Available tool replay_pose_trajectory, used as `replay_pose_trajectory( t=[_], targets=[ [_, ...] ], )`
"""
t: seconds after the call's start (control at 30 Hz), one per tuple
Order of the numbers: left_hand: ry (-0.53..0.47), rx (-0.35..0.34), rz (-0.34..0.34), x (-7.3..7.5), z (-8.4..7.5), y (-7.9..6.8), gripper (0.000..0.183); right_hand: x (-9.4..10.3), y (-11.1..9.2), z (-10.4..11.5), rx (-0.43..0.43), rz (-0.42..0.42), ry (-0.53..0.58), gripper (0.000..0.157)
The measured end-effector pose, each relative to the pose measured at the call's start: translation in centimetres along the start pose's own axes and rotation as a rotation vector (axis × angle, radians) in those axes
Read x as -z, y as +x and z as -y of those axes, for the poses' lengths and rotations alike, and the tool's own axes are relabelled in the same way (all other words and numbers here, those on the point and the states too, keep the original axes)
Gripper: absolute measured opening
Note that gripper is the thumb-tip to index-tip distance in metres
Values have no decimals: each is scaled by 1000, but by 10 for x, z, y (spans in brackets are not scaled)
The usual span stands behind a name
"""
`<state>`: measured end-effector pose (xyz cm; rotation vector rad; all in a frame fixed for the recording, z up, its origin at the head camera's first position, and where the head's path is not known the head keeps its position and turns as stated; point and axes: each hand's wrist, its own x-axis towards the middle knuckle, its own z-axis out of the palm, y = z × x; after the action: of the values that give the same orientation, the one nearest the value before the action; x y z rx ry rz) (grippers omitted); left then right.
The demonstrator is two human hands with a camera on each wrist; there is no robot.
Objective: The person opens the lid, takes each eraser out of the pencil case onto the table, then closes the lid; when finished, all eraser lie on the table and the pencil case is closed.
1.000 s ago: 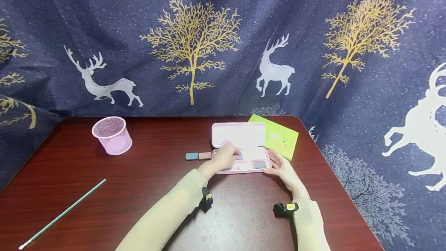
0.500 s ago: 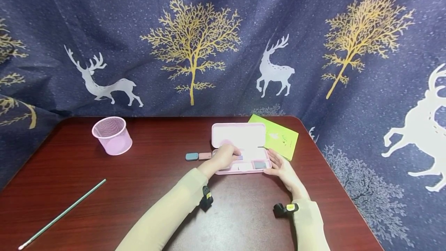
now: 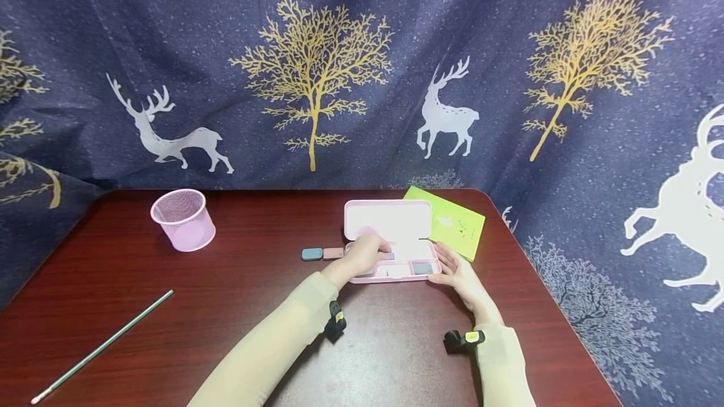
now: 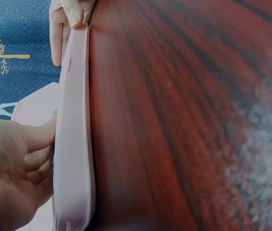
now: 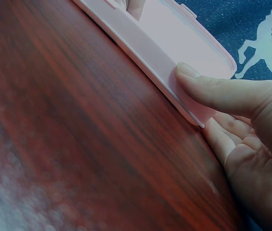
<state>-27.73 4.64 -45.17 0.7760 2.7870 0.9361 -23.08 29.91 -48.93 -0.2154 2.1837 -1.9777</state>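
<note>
A pink pencil case (image 3: 387,218) lies on the table with its lid raised toward the back. My left hand (image 3: 364,254) reaches into its left part. Thumb and fingers pinch a small bluish-purple block (image 3: 389,256), perhaps an eraser, mostly hidden by the hand. In the left wrist view the fingers of the left hand (image 4: 16,163) disappear behind the case's front wall (image 4: 73,144). My right hand (image 3: 459,276) grips the case's right end, thumb on the front wall and fingers round the end, as the right wrist view also shows. A grey block (image 3: 422,267) sits in the front right compartment.
Left of the case lie a teal eraser-like block (image 3: 312,254) and a pinkish one (image 3: 333,254), end to end. A lime-green book (image 3: 458,225) lies behind at right. A pink mesh pen holder (image 3: 183,222) stands at back left; a green pencil (image 3: 104,345) lies front left.
</note>
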Motion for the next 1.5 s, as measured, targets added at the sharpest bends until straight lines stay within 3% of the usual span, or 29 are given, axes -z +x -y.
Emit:
replay_pose_trajectory(
  t=[0.57,0.9,1.1,1.5],
  targets=[
    [-6,-8,-15,4,-2,-4,20,-1,0,2,1,-8,-25,89],
    [-65,-16,-82,12,-5,-7,22,-1,0,3,-5,-11,-26,88],
    [-96,-75,-116,21,-5,-14,22,0,0,3,-11,-12,-32,87],
    [-105,-24,-171,38,10,-33,21,-2,0,3,-20,-11,-11,88]
  ],
)
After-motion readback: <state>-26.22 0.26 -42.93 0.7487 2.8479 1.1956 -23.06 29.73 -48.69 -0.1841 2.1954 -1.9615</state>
